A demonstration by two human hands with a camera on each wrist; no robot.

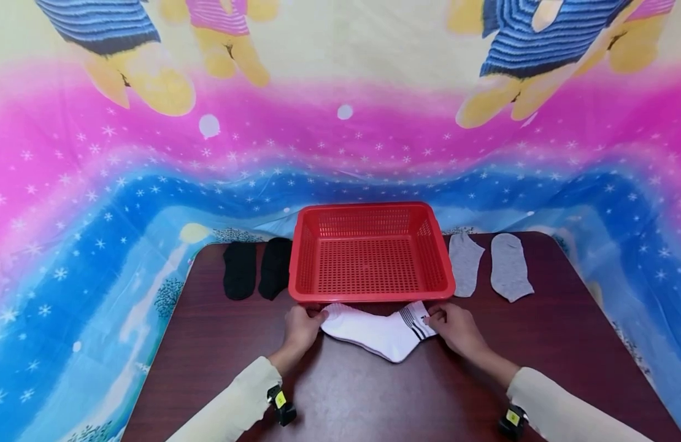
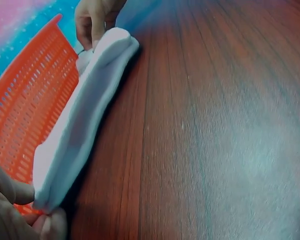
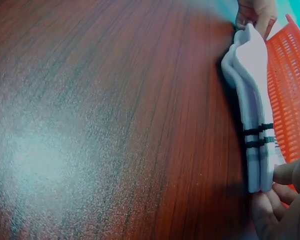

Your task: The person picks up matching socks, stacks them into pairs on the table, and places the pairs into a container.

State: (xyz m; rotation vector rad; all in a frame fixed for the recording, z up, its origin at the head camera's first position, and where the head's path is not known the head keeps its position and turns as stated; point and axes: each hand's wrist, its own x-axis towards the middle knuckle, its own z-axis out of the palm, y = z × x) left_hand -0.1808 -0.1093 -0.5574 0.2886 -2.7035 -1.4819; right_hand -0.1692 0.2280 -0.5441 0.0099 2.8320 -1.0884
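A pair of white socks (image 1: 368,331) with dark stripes at the cuff is stretched sideways in front of the red basket, one sock laid against the other. My left hand (image 1: 302,328) pinches the toe end between thumb and fingers. At the striped cuff end, my right hand (image 1: 456,328) pinches the fabric the same way. In the left wrist view the two layers of the white socks (image 2: 85,115) stand on edge along the basket's side. The right wrist view shows the black bands on both cuffs, with fingers (image 3: 267,210) under the cuff edge.
The red plastic basket (image 1: 372,296) stands at the table's back, nothing inside it. Two black socks (image 1: 240,270) lie to its left and two grey socks (image 1: 510,267) to its right. A printed cloth (image 1: 340,135) hangs behind the dark wooden table (image 1: 373,405).
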